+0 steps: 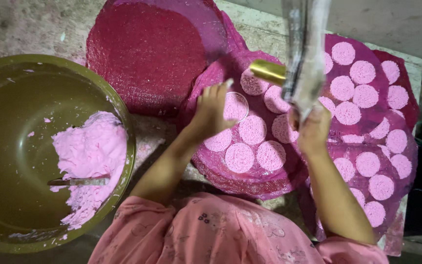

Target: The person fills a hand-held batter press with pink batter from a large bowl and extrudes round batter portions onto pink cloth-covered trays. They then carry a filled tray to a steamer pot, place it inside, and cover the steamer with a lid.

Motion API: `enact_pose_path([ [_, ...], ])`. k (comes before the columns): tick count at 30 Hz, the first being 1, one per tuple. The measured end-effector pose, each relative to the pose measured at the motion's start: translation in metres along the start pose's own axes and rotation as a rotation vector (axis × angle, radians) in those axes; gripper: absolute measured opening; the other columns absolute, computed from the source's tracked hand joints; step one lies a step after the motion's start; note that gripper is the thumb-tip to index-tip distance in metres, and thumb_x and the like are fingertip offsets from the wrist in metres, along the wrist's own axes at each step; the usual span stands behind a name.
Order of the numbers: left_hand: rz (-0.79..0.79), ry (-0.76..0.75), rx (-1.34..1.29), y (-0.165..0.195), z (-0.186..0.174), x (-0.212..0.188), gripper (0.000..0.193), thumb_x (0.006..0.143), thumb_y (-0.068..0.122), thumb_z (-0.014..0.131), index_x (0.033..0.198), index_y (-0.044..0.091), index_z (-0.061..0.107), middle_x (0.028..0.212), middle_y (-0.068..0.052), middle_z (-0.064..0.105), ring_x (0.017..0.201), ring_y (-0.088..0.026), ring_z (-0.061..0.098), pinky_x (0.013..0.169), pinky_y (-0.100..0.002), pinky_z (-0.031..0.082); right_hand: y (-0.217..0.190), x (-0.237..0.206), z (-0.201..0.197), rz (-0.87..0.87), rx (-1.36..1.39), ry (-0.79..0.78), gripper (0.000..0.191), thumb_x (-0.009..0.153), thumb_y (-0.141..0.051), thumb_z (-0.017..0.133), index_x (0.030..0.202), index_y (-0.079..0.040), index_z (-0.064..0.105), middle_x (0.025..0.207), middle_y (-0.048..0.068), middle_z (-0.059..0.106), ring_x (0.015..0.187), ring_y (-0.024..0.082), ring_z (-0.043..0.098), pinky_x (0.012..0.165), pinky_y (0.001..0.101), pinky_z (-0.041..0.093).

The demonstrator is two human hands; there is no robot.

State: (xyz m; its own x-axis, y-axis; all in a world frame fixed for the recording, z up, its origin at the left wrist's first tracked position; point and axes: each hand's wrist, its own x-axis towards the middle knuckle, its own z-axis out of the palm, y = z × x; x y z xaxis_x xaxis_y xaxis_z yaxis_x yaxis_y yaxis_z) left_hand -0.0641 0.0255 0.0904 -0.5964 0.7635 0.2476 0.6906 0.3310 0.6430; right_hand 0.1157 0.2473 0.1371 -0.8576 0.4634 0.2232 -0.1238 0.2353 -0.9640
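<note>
Your left hand (214, 111) reaches forward at frame centre, fingers spread; your right hand (312, 128), right of centre, is clenched.

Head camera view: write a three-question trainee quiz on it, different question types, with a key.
1. True or false: the left hand rests on a ring mould on the round mat.
2. What does the right hand hold? A) a spoon B) a bag with a gold nozzle C) a knife
3. Fill in: the pink batter sits in a green ____.

Key: 1 true; 2 B; 3 bowl.
</note>
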Motion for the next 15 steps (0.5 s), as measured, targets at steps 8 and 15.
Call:
enact_pose_path([
  [8, -0.186, -0.214, 0.087, 0.003, -0.008, 0.02, 0.119, 0.065, 0.042, 0.095, 0.154, 0.005, 0.026, 0.139, -0.021, 0.049, 0.128, -0.038, 0.045, 0.108, -0.055, 0.033, 0.016, -0.074, -0.05, 0.043, 0.201, 0.254, 0.079, 0.096, -0.081, 0.049, 0.109, -0.004, 0.053, 0.08, 0.003, 0.05, 0.059, 0.012, 0.046, 0.049, 0.028, 0.035],
  [15, -0.136, -0.054, 0.175, -0.019, -0.018, 0.058, 0.118, 0.065, 0.038, 0.094, 0.157, 0.006, 0.027, 0.141, -0.021, 0.05, 0.131, -0.04, 0.046, 0.111, -0.051, 0.039, 0.017, -0.125, -0.076, 0.077, 0.186, 0.457, 0.078, 0.102, -0.08, 0.044, 0.117, -0.005, 0.052, 0.084, 0.003, 0.05, 0.063, 0.014, 0.047, 0.055, 0.0297, 0.039],
])
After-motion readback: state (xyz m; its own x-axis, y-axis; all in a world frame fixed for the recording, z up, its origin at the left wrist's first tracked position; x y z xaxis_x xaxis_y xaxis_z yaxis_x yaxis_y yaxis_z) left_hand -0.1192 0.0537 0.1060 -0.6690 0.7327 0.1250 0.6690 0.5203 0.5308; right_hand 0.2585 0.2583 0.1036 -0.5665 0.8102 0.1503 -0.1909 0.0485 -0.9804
